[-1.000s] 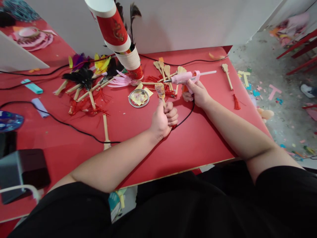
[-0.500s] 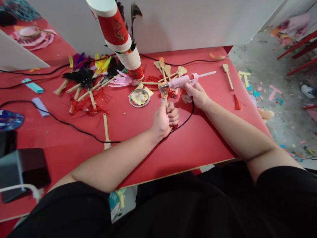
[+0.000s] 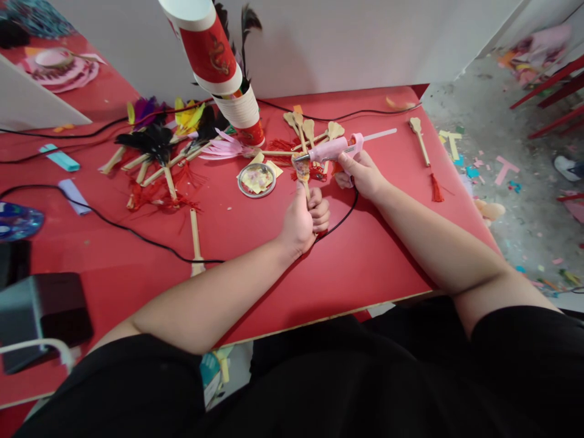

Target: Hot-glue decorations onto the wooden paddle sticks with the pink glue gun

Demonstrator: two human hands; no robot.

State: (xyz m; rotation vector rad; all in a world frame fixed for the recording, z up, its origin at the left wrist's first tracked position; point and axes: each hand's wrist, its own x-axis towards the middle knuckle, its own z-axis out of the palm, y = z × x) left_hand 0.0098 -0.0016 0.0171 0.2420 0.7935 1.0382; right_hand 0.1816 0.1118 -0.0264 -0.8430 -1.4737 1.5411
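On my feed: left hand (image 3: pixel 305 220) clamped round a wooden stick (image 3: pixel 303 173) above the table (image 3: pixel 365 258), right hand (image 3: pixel 359 173) gripping the glue gun (image 3: pixel 329 149), nozzle (image 3: pixel 303 158) at the stick's head (braced for aim, I'd guess).

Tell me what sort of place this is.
Probably a craft workspace: a pink glue gun in the right hand, black feathers on the red table, and paper scraps on the floor.
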